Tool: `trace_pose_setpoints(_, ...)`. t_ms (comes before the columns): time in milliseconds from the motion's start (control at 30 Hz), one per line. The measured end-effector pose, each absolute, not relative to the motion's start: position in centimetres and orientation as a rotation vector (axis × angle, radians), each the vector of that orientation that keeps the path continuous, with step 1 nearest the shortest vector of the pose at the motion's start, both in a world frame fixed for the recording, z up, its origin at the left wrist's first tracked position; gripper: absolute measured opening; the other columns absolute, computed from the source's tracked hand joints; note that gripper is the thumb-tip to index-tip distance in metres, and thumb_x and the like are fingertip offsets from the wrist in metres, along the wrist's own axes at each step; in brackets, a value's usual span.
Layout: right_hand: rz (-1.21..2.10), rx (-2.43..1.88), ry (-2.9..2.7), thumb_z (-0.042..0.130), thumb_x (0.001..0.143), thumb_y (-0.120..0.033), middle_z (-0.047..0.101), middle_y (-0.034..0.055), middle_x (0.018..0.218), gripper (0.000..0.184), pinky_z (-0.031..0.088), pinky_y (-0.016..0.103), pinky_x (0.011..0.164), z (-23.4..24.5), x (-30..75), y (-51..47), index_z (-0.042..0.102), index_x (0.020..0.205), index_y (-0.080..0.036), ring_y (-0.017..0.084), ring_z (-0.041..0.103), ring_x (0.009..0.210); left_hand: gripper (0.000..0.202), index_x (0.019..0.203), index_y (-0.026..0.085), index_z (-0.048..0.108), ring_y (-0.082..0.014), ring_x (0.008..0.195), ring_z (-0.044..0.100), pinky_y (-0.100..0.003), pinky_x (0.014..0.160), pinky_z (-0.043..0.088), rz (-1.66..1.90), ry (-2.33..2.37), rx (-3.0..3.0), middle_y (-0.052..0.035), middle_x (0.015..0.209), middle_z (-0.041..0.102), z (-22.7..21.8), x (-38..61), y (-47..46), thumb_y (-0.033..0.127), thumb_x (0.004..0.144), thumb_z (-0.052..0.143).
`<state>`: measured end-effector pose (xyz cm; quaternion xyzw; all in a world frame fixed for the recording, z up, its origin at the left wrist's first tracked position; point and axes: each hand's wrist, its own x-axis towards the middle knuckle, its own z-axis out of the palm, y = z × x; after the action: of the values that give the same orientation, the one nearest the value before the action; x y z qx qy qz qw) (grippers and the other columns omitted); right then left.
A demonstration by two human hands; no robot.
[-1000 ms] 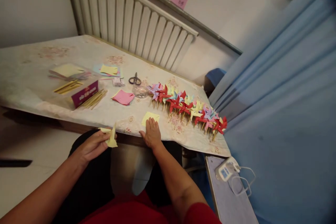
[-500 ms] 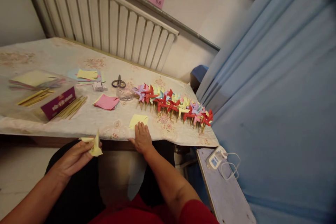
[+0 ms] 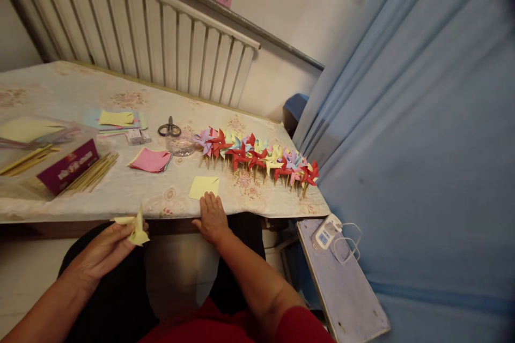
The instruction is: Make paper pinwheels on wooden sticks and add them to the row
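Over my lap, just off the table's front edge, my left hand [image 3: 107, 249] is closed on a yellow paper pinwheel [image 3: 139, 233] with its corners folded in. My right hand [image 3: 213, 220] rests palm down at the table edge, fingers stretched out. Its fingertips meet the lower edge of a yellow paper square [image 3: 203, 186], which has a slit at one corner. Beyond it stands a long cluster of finished pinwheels [image 3: 257, 159] on sticks, in red, yellow, purple, pink and blue. Pink paper squares [image 3: 149, 160] lie stacked to the left.
Black scissors [image 3: 169, 128] lie behind a clear dish [image 3: 181, 146]. Further left are small boxes [image 3: 137, 136], more coloured paper [image 3: 116, 118], thin wooden sticks [image 3: 94, 172] and a purple card label [image 3: 68, 166]. A white plug device [image 3: 326, 231] sits on a low bench [image 3: 346, 289] by a blue curtain [image 3: 426, 134].
The view has shifted slightly, so most table things appear further left. My right fingers sit a little lower on the yellow square; my left hand still holds the pinwheel.
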<state>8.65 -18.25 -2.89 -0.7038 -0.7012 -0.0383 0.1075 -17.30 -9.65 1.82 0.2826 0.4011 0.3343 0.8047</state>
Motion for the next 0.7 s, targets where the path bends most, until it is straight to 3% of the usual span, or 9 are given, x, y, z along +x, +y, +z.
trace_pose_setpoints(333,-0.087,-2.066,-2.055,0.061,0.093,-0.045,0.028,0.0232,0.162,0.079,0.020,0.051,0.125,-2.6,8.4,-19.1,0.031,0.152,-0.002,0.032,0.018,0.154,0.029,0.083,0.009,0.075,-0.0205,0.066,0.072,-0.029,0.065,0.063,0.700,0.736,0.588,-0.0097,0.078,0.075,-0.7,-15.3,-9.1,-0.001,0.057,0.081)
trace_pose_setpoints(700,-0.043,-2.044,-2.014,0.057,0.095,-0.040,0.028,0.0201,0.163,0.073,0.020,0.050,0.125,-2.8,8.3,-19.9,0.030,0.153,-0.005,0.031,0.017,0.154,0.027,0.082,0.011,0.075,-0.0209,0.067,0.072,-0.030,0.066,0.064,0.685,0.756,0.563,-0.0091,0.078,0.076,-0.5,-15.1,-9.0,-0.003,0.059,0.078)
